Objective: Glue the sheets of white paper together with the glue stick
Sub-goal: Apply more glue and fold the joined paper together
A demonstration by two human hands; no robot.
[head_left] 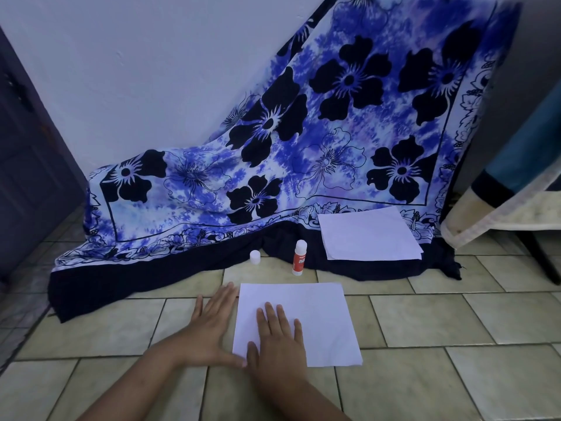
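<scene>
A white sheet of paper lies flat on the tiled floor in front of me. My right hand rests palm down on its near left part, fingers spread. My left hand lies flat on the tiles at the sheet's left edge, its thumb touching the near left corner. Beyond the sheet a red and white glue stick stands upright with its cap off. The white cap stands to its left. A stack of white paper lies farther back on the right, on the cloth's edge.
A blue floral cloth drapes from the wall down onto the floor behind the glue stick. A dark door stands at the left. At the right edge is a furniture piece with a pale trim and a dark leg.
</scene>
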